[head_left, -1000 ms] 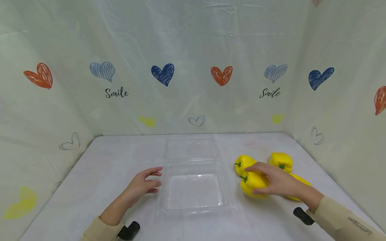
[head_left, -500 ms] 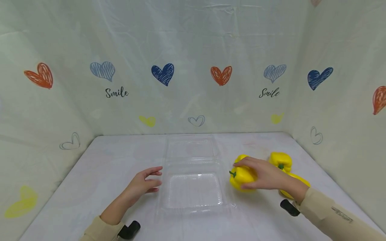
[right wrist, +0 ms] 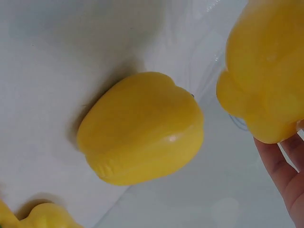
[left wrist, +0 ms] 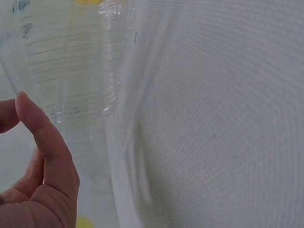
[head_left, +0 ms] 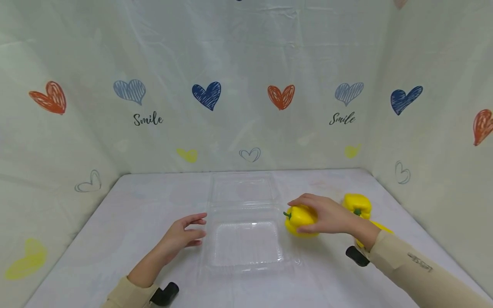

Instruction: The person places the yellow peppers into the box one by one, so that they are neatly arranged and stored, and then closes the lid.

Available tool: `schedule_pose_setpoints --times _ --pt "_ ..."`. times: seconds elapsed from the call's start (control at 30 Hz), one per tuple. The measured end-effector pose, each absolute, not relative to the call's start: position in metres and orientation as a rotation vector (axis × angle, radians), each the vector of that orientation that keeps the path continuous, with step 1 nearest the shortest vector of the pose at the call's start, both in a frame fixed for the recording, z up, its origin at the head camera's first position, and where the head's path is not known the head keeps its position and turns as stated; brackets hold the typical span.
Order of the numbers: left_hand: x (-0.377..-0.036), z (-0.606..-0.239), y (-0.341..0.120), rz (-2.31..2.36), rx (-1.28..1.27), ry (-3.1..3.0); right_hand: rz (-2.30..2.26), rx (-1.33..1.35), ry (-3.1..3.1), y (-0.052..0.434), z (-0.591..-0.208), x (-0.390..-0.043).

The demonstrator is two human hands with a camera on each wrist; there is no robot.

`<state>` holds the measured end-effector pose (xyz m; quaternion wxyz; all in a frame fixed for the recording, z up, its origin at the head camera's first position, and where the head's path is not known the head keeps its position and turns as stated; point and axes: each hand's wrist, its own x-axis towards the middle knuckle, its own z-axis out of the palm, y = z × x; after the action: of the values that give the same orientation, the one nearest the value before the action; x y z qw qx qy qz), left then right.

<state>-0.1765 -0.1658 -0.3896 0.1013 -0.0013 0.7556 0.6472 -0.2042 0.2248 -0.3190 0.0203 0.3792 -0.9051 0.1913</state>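
A yellow bell pepper (head_left: 299, 222) with a green stem is gripped by my right hand (head_left: 331, 216), fingers over its far side and thumb at the near side, beside the right edge of a clear plastic clamshell container (head_left: 246, 269). In the right wrist view the held pepper (right wrist: 268, 61) hangs at the upper right. My left hand (head_left: 179, 237) stays at the container's left edge, fingers loosely bent. Seen from the left wrist, its fingertips overlap the rim of the clear container (left wrist: 71, 71).
The container's hinged lid (head_left: 244, 188) lies opened out toward the back wall. Another yellow pepper (right wrist: 142, 130) lies on the table below the held one. Farther right are a pepper (head_left: 357, 204) and one partly behind the right forearm (head_left: 369, 237). A printed cloth wall (head_left: 246, 132) stands behind.
My right hand has carried the gripped pepper left and slightly back, toward the container, away from the others. The left hand has not visibly moved.
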Motion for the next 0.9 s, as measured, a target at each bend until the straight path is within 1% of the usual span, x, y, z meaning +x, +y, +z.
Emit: schedule_pose_setpoints --times 0.9 --pt "-0.175 -0.387 -0.164 1.884 -0.037 2.256 0.605 1.35 -2.796 0.158 -0.307 -0.223"
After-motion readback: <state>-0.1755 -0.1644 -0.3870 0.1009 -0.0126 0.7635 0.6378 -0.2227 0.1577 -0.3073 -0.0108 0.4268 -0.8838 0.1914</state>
